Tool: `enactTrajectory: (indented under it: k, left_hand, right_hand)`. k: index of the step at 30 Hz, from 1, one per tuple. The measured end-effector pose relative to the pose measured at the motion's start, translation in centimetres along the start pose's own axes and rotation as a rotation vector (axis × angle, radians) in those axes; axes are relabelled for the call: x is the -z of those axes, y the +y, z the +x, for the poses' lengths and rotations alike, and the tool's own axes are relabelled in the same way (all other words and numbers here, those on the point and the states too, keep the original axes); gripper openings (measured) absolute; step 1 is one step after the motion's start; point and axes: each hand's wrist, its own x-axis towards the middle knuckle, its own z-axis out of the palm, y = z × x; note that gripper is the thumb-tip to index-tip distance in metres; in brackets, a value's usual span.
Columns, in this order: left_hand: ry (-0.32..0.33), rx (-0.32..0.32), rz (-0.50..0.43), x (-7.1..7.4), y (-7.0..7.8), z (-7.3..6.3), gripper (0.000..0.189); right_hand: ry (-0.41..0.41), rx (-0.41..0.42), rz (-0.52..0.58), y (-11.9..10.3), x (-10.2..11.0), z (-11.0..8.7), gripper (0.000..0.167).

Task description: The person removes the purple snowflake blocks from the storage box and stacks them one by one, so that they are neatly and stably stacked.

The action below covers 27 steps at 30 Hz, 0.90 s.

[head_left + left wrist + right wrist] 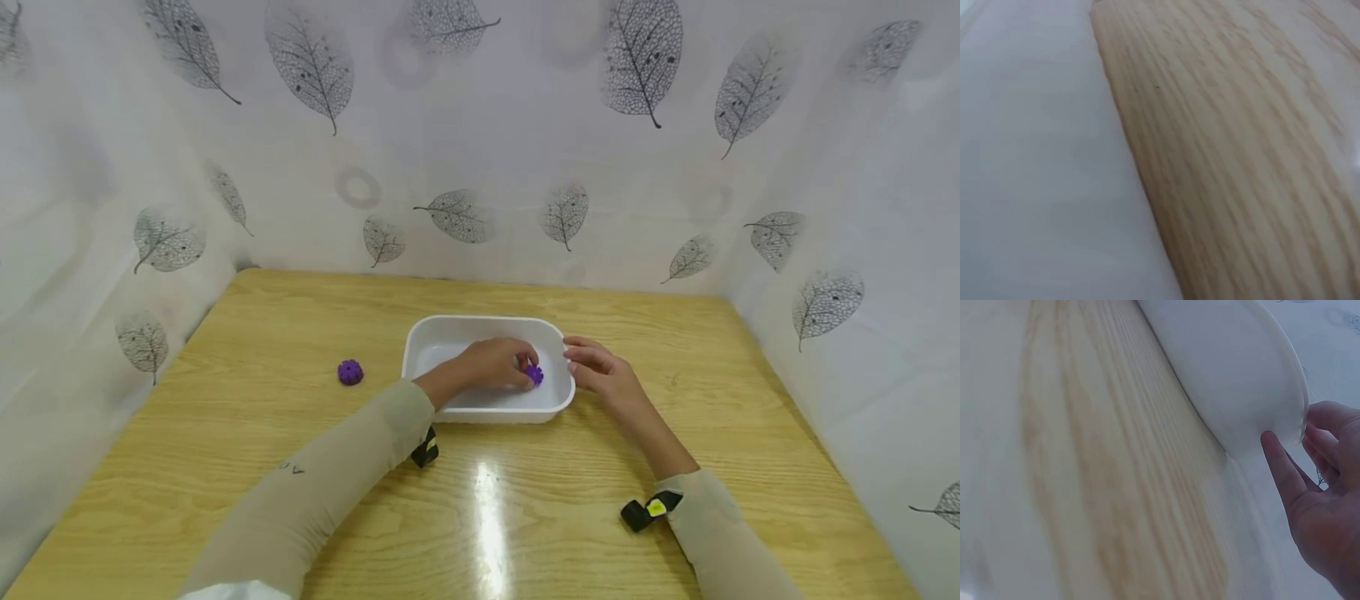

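Note:
A white rectangular tray (491, 414) stands on the wooden table. My left hand (495, 364) reaches over its near left side and pinches a small purple snowflake-shaped piece (534, 374) between thumb and fingers, low inside the right half. At the tray's right end is my right hand (611, 379), fingertips against the rim. The right wrist view shows the thumb (1277, 456) touching the outside of the tray wall (1247, 375), with the other fingers at the rim beyond. The left wrist view shows neither the left hand nor the purple piece.
Another purple notched piece (349, 372) lies on the table (300, 325) left of the tray. White curtains (495, 150) printed with dark leaves enclose the table at the back and sides. Black wrist straps hang below both sleeves.

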Motion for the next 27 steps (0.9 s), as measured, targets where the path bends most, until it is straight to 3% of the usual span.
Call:
enactTrajectory:
  k: [7, 14, 19, 27]
  left_hand:
    - [0.036, -0.043, -0.055, 0.6, -0.2, 0.0, 0.034]
    - [0.086, -0.14, -0.064, 1.8, 0.4, -0.4, 0.03]
    - [0.103, -0.123, -0.095, 3.3, 1.1, -1.7, 0.034]
    - [0.205, -0.111, -0.167, 5.7, 0.1, -4.9, 0.036]
  right_hand:
    - [-0.002, 0.004, 0.002, 0.1, 0.0, 0.1, 0.042]
    - [0.008, 0.005, 0.012, 0.2, 0.0, 0.1, 0.04]
    - [0.002, 0.01, 0.017, 0.2, 0.0, 0.2, 0.042]
    - [0.009, 0.0, -0.004, 0.1, 0.0, 0.1, 0.041]
